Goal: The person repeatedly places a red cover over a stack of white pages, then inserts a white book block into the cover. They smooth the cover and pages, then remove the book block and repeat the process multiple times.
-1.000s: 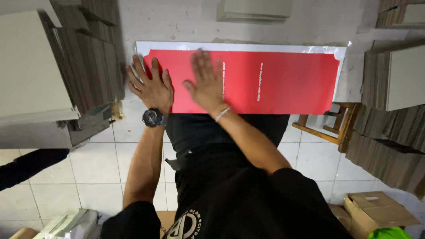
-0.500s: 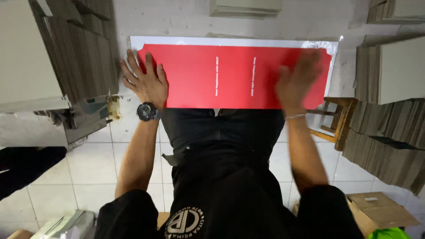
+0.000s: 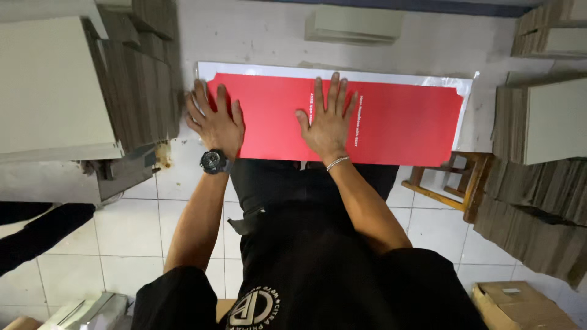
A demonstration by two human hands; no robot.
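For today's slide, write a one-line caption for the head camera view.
Left hand and right hand press flat on a long red sheet between stacks of cardboard.

Red sheet (image 3: 397, 122) on white board (image 3: 367, 73)

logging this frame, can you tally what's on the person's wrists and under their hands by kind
red sheet: 1
white sheet beneath it: 1
watch on left hand: 1
bracelet on right hand: 1
total: 4
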